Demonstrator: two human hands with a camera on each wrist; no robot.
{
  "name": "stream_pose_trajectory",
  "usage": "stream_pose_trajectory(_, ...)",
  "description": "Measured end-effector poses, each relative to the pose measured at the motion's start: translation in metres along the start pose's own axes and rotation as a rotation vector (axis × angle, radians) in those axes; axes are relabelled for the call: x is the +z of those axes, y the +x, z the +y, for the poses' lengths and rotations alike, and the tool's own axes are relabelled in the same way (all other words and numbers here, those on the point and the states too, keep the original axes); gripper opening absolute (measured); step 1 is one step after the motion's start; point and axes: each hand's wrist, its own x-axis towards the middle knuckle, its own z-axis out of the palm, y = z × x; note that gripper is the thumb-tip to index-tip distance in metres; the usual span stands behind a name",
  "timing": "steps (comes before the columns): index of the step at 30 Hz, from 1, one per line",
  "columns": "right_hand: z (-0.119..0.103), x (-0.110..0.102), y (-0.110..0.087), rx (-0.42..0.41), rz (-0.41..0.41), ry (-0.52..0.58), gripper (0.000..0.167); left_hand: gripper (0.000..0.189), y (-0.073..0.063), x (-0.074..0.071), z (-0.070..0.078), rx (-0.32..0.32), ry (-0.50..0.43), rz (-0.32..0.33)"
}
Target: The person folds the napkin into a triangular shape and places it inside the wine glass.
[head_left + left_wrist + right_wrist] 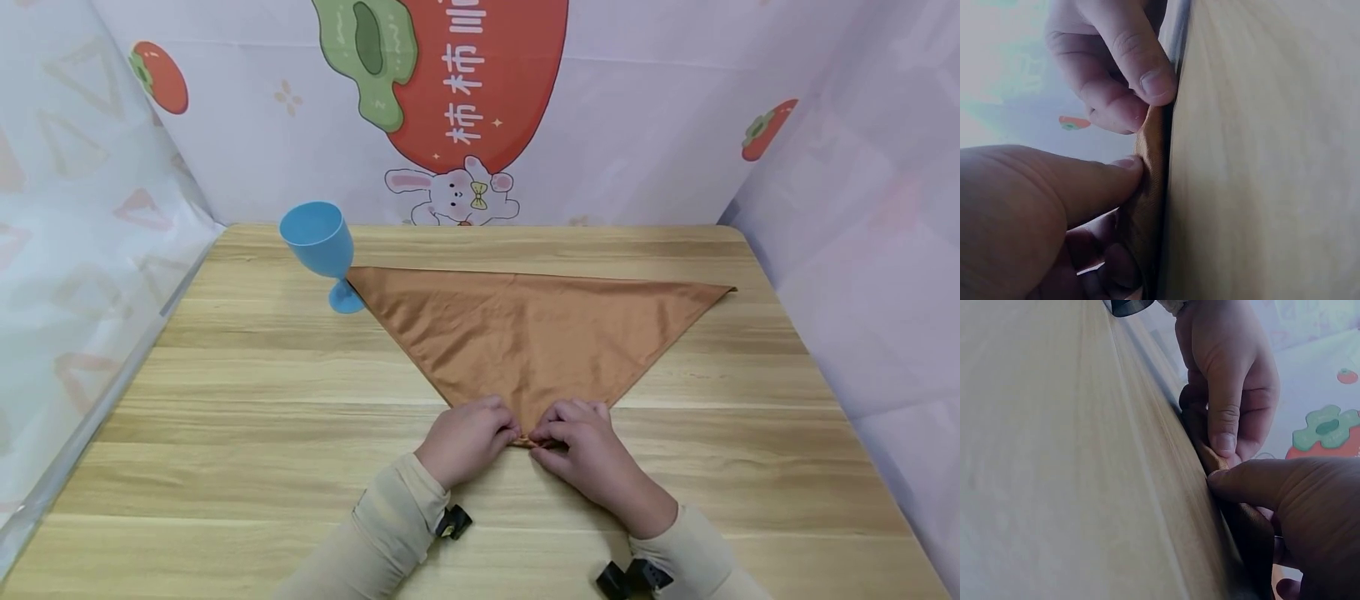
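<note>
A brown cloth (525, 333) lies on the table as a wide triangle, its long edge at the back and its near corner turned up into a small fold. At that fold my left hand (471, 437) pinches the cloth between thumb and fingers. Close beside it, my right hand (588, 454) pinches the same folded edge from the right. In the left wrist view the cloth's rolled edge (1150, 162) runs between the two thumbs, low along the tabletop. The right wrist view shows the edge (1254, 534) under the right thumb, with its fingers partly hidden behind the cloth.
A blue goblet (318, 242) stands at the back left, its foot next to the cloth's left corner. The wooden table (247, 433) has printed white sheets (637, 125) hanging behind it and at both sides. Small black cameras sit at both wrists.
</note>
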Motion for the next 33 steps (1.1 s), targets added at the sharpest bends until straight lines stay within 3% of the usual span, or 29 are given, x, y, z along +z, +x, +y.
stream_pose_trajectory(7,-0.0014,-0.0001,0.0009,-0.014,0.018,-0.086,0.012,0.008,-0.0010,0.0011,-0.0017,0.008,0.024,0.028)
stream_pose_trajectory(16,-0.0082,0.0015,0.0005,0.124,0.019,-0.061,0.011,0.007,-0.0013,-0.0013,-0.0037,0.026,-0.046,0.050)
stream_pose_trajectory(24,-0.0070,0.0004,0.0012,0.216,-0.041,0.012,0.010,0.008,-0.0011,-0.0027,-0.0083,0.000,-0.089,0.013)
stream_pose_trajectory(29,-0.0036,0.0009,0.0008,0.192,-0.023,0.022,0.013,0.005,-0.0007,-0.0018,-0.0087,0.015,-0.052,0.033)
stream_pose_trajectory(33,-0.0009,0.0011,-0.0004,0.118,0.049,0.018,0.018,0.006,-0.0016,-0.0013,-0.0085,0.014,-0.032,0.063)
